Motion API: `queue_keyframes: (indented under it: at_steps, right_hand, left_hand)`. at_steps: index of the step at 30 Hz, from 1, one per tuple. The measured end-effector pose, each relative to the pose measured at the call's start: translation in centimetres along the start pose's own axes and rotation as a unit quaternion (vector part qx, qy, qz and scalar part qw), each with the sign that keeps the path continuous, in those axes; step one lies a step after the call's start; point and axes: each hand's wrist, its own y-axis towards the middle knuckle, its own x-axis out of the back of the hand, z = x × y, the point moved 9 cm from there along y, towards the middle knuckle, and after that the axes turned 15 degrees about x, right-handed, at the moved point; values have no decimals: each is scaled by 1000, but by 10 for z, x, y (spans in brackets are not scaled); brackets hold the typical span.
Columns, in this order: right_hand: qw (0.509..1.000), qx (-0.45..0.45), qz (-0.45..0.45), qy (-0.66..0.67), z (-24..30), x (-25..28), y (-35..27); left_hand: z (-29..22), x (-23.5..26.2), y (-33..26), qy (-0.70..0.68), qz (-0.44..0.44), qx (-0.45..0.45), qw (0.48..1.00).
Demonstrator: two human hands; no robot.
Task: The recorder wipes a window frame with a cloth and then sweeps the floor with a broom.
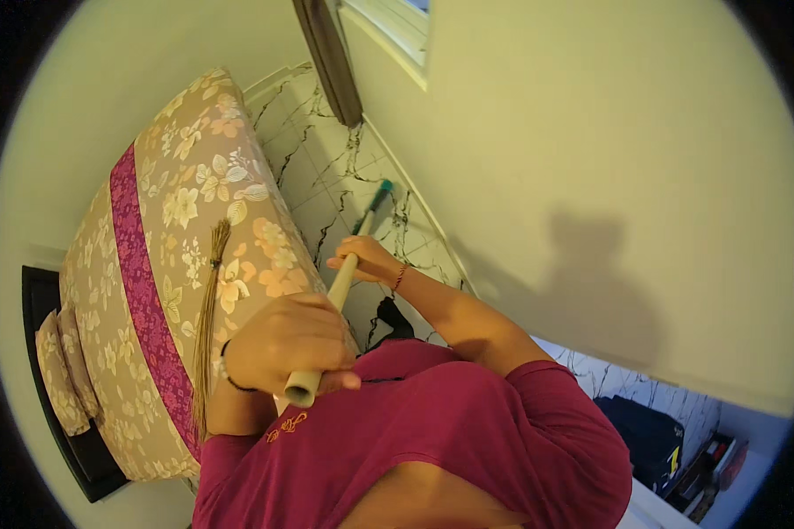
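Note:
Both of my hands are closed round a long pale pole (342, 284) with a teal end piece (384, 188) down near the marble-patterned floor. My left hand (295, 342) grips it close to its hollow near end, in front of my chest. Farther down the shaft is my right hand (368, 257), wrapped round it with a thin bracelet at the wrist. Some darker green shows beside the lower shaft, but the kind of tool is too small to tell. The pole slants away from me, between the bed and the wall.
To the left is a bed (172, 291) with a floral cover and a magenta band. A stick broom (210, 326) lies on it. The white-veined floor (326, 167) runs narrowly along the pale wall (609, 141). A brown curtain (331, 66) hangs ahead; dark bags (640, 432) stand behind right.

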Motion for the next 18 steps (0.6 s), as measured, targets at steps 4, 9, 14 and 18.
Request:
queue_keyframes:
  at_steps: [4, 9, 14, 18]
  right_hand:
    - [1000, 3, 15, -16, -31, -22, -24]
    - [960, -175, 211, 63, -36, -57, -70]
    - [937, -147, 295, 118, -10, -62, -8]
    - [986, 110, 118, 50, -6, -29, 84]
  left_hand:
    - [61, 46, -16, -151, -45, 49, 986]
    - [85, 80, -37, -306, -123, 100, 939]
    - [49, 114, -45, -305, -150, 48, 939]
    - [13, 115, -25, -119, -62, 10, 991]
